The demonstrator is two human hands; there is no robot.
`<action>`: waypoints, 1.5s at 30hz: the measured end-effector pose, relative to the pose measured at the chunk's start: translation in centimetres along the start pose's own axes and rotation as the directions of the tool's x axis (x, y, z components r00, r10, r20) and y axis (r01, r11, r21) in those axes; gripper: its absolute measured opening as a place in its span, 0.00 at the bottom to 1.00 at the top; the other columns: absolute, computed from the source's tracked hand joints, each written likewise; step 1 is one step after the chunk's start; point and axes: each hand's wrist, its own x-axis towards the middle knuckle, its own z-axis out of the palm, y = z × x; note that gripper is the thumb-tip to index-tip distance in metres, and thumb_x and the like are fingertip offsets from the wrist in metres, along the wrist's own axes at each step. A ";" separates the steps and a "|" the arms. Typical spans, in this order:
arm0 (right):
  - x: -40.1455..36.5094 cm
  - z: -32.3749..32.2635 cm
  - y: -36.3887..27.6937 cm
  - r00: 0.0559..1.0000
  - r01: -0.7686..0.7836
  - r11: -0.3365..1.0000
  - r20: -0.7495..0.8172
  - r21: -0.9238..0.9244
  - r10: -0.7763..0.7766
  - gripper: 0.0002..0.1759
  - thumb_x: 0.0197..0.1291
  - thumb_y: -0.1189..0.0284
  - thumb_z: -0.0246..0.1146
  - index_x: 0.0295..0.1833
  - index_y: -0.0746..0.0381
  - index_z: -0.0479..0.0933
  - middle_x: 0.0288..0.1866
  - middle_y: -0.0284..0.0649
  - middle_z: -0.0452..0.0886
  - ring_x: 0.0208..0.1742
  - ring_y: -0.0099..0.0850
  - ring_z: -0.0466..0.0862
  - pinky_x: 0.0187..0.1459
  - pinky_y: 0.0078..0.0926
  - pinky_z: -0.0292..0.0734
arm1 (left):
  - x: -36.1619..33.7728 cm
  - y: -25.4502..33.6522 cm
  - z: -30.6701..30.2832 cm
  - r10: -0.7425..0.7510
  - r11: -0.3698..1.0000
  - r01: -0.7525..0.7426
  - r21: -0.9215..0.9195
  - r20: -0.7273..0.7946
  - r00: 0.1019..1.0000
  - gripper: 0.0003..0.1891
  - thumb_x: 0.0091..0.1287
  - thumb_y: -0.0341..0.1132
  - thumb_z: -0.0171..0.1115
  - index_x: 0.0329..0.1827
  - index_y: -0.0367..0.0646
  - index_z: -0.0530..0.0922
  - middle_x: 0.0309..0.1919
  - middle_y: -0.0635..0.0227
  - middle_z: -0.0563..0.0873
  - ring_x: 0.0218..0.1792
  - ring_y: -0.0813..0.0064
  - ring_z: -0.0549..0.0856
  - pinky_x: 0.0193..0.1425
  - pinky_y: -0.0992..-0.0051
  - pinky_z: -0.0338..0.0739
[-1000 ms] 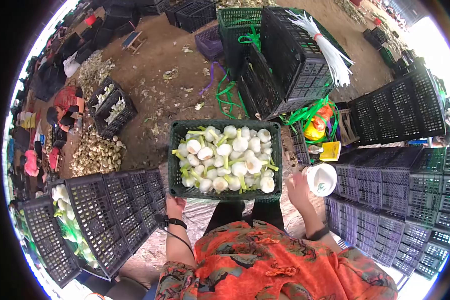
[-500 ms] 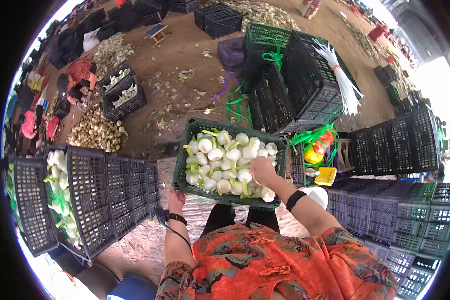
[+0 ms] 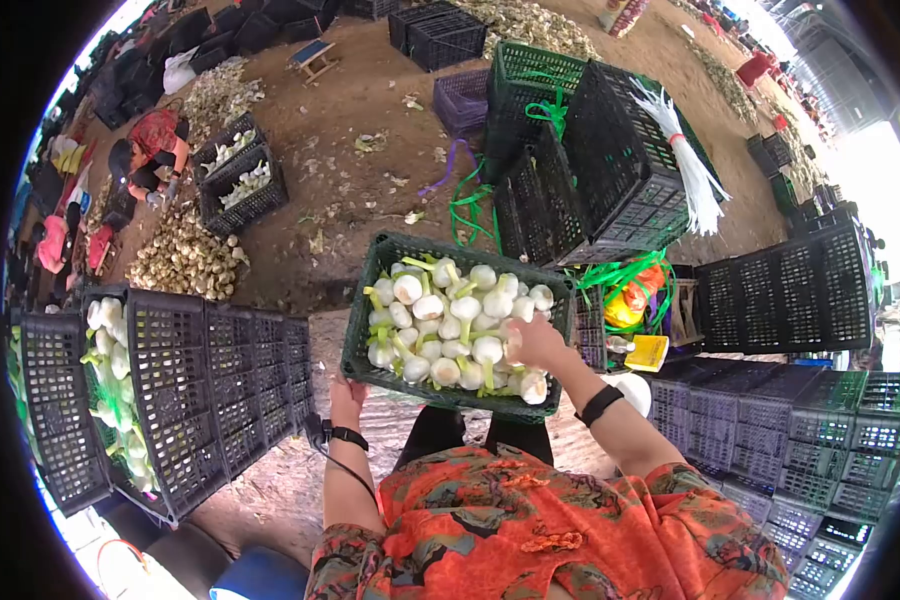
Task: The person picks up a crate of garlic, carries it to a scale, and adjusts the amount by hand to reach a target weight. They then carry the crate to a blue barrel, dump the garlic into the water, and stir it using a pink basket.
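Observation:
A dark green plastic crate (image 3: 358,330) full of white garlic bulbs (image 3: 450,327) with short green stems sits in front of my body, slightly tilted. My left hand (image 3: 346,394) grips its near left corner, fingers partly hidden beneath the edge. Inside the crate's right side, my right hand (image 3: 536,342) is closed among the bulbs, its curled fingers at a bulb; the fingertips are hidden and slightly blurred. Both wrists wear black bands.
Crates packed with netted garlic (image 3: 115,380) stand at left. Stacked black crates (image 3: 610,160) hold a bundle of white ties (image 3: 692,175) ahead right. More crates (image 3: 770,420) line the right. A person (image 3: 155,150) crouches by a garlic pile (image 3: 188,255).
My right hand has shifted slightly right across the bulbs. My left hand stays at the crate's corner, and the view has moved a little.

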 end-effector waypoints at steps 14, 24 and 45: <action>-8.7 -3.6 -6.0 0.857 0.404 0.764 -0.499 0.503 -0.125 0.27 0.39 0.76 0.74 0.48 0.61 0.72 0.42 0.41 0.75 0.40 0.34 0.77 0.40 0.27 0.74 | -20.6 14.9 28.2 0.449 0.328 -0.904 0.275 0.796 0.405 0.15 0.55 0.30 0.69 0.45 0.41 0.80 0.37 0.63 0.82 0.37 0.66 0.83 0.40 0.72 0.78; -8.8 -4.0 -6.6 0.777 0.504 0.765 -0.597 0.400 -0.199 0.25 0.39 0.77 0.74 0.46 0.62 0.73 0.43 0.42 0.74 0.40 0.36 0.77 0.36 0.28 0.75 | -20.4 15.5 28.3 0.341 0.355 -0.859 0.368 0.805 0.486 0.08 0.53 0.30 0.68 0.34 0.41 0.78 0.35 0.63 0.80 0.35 0.63 0.82 0.36 0.69 0.77; -8.1 -2.1 -7.5 0.974 0.066 0.523 -0.169 0.850 0.151 0.24 0.42 0.68 0.76 0.45 0.66 0.79 0.35 0.36 0.79 0.33 0.26 0.78 0.34 0.23 0.74 | -19.3 14.9 26.8 0.417 0.310 -0.921 0.238 0.836 0.357 0.05 0.60 0.20 0.58 0.34 0.38 0.81 0.30 0.66 0.79 0.30 0.77 0.80 0.32 0.78 0.74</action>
